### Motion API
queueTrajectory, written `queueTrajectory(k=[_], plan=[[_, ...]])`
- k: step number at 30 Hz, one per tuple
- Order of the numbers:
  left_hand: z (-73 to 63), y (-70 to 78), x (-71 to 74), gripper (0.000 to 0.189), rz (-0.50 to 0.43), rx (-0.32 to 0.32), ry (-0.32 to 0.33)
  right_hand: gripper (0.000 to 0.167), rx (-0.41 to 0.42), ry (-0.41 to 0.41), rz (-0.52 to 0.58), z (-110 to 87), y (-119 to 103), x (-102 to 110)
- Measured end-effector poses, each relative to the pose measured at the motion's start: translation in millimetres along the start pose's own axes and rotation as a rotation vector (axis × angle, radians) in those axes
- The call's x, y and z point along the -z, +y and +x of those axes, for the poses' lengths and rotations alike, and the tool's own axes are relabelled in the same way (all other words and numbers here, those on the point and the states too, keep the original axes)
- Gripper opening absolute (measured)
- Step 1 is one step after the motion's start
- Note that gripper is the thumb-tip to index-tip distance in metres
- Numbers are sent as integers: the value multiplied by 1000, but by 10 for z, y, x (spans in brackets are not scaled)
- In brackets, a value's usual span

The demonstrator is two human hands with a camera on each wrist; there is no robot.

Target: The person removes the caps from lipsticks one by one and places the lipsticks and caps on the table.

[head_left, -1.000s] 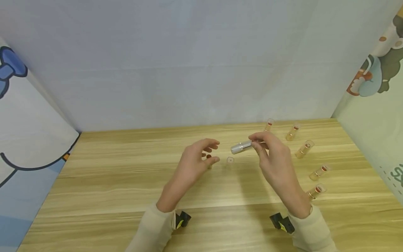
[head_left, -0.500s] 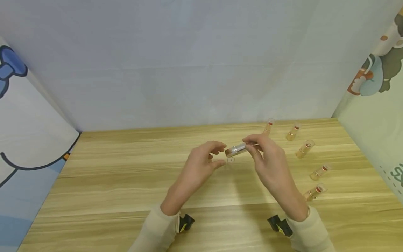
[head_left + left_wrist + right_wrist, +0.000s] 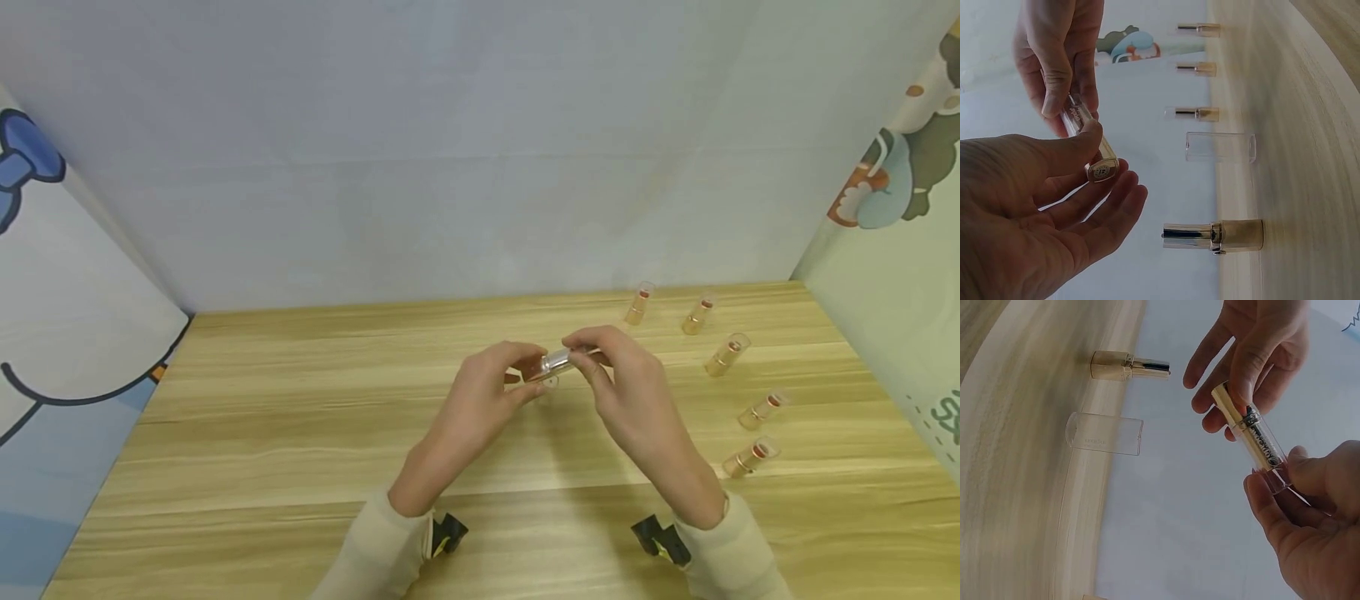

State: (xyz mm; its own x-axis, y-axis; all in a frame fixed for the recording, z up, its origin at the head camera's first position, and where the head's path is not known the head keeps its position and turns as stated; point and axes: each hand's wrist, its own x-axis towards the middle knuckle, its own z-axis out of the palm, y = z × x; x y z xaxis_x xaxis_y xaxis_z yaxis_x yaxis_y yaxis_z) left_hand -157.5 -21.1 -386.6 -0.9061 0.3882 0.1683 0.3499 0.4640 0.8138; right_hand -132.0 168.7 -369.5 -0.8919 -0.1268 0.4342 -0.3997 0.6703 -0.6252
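— What's standing behind the bench (image 3: 262,442)?
— A pale grey backdrop (image 3: 450,150) is running along its far edge.
— And the sides?
— A blue-and-white printed panel (image 3: 82,283) is flanking the left; a pale green panel (image 3: 870,308) is showing a cartoon print (image 3: 888,183) at right.

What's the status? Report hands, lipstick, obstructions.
Left hand pinching gold end, right hand clear end. Lipstick aloft, tilted. Loose clear cap standing nearby, untouched.

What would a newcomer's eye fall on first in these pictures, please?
Probably the lipstick tilted near the head view's centre, in the grip of the left hand at its gold base and right hand at its clear cap. Next, five capped lipsticks curve down the right of the table. In the wrist views, an uncapped lipstick stands beside an empty cap.
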Motion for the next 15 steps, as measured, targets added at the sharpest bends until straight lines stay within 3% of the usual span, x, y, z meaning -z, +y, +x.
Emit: queueTrajectory(k=[9, 15], plan=[[3, 4, -6, 30, 30, -21, 26, 19, -11, -30, 16, -1, 7, -23], [-2, 8, 2, 30, 35, -37, 64, 26, 37, -34, 10, 10, 29, -27]])
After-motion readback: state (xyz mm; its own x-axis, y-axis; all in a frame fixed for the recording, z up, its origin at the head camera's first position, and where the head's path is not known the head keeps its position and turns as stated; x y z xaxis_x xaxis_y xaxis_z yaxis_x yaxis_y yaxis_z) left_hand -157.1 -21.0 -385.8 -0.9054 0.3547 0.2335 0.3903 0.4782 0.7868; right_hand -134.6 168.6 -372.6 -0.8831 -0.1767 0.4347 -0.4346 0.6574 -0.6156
